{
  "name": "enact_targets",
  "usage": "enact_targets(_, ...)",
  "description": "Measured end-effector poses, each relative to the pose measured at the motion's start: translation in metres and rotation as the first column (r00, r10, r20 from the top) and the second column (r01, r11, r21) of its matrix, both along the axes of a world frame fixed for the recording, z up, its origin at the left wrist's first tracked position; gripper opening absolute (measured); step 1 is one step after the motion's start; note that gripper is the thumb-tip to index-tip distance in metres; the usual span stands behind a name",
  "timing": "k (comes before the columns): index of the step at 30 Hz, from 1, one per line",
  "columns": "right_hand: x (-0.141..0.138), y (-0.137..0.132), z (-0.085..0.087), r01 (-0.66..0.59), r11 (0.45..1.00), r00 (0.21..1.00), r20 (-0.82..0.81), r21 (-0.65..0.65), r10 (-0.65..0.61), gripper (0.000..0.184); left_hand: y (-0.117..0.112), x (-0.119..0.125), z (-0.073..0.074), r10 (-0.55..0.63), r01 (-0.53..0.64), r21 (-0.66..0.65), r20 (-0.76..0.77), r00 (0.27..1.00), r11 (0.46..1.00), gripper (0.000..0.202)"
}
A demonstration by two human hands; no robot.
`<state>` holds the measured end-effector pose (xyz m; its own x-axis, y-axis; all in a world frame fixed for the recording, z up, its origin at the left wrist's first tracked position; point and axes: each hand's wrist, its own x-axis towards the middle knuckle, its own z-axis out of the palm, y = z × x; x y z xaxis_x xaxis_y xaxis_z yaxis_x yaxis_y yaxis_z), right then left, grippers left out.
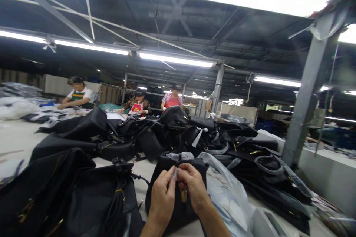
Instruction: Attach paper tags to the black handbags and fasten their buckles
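Head view: black bags (pixel 151 142) across a pale table (pixel 16 131).
Near left, a strap bundle (pixel 115 196); near middle, left hand (pixel 164 190) and right hand (pixel 193 185), fingertips narrowed, pinch a small greyish piece (pixel 174 173) over a gold-clasped bag (pixel 180 213); just right, clear plastic (pixel 233 192).

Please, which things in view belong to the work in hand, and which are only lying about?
In the work:
- left hand and right hand
- small grey piece pinched between them
- black bag with gold clasp under them

Lying about:
- black bags piled behind
- clear plastic wrapping
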<state>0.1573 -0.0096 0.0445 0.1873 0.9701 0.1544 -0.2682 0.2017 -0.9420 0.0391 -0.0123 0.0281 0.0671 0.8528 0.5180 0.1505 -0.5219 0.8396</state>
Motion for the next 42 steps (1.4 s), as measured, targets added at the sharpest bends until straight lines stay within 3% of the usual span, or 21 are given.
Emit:
enact_targets(4,-0.002,0.0,0.001,-0.013,1.0,1.0,0.018,0.006,0.013,0.039,-0.002,-0.002,-0.003,0.009,-0.008,-0.036,0.044,0.999,0.999,0.037)
enact_targets(10,0.002,-0.003,0.006,-0.073,0.99,0.994,0.089,0.119,0.062,0.039,-0.006,-0.007,0.003,-0.035,0.048,-0.148,0.094,0.995,0.988,0.029)
enact_targets(12,0.004,-0.004,0.007,-0.08,0.987,0.992,0.11,0.141,0.065,0.038,-0.007,-0.006,0.004,0.0,0.026,-0.173,0.145,0.989,0.985,0.025)
enact_targets(15,0.004,-0.003,0.009,-0.085,0.984,0.988,0.137,0.155,0.063,0.036,-0.01,-0.005,0.002,0.085,-0.07,-0.081,0.199,0.976,0.994,0.024)
enact_targets(18,0.003,-0.001,0.01,-0.081,0.982,0.988,0.142,0.169,0.057,0.034,-0.01,-0.004,0.002,0.065,-0.071,0.02,0.202,0.977,0.997,0.026)
enact_targets(22,0.0,-0.001,0.012,-0.074,0.98,0.988,0.145,0.184,0.048,0.036,-0.004,-0.006,0.006,-0.025,0.067,-0.123,0.313,0.95,0.99,0.026)
enact_targets(27,0.002,-0.004,0.012,-0.068,0.993,0.972,0.23,0.095,0.044,0.043,0.005,-0.011,0.008,-0.097,0.321,-0.343,0.536,0.839,0.883,0.039)
enact_targets(32,0.005,-0.005,0.017,-0.114,0.993,0.948,0.299,0.007,0.107,0.041,0.005,-0.012,0.007,-0.111,0.361,-0.354,0.565,0.818,0.863,0.045)
enact_targets(36,0.007,-0.005,0.022,-0.126,0.99,0.939,0.33,0.067,0.097,0.037,0.002,-0.011,0.008,-0.156,0.395,-0.326,0.568,0.808,0.859,0.041)
enact_targets(42,0.009,-0.007,0.024,-0.188,0.966,0.93,0.35,0.178,0.116,0.035,-0.001,-0.011,0.012,-0.221,0.481,-0.338,0.583,0.782,0.809,0.04)
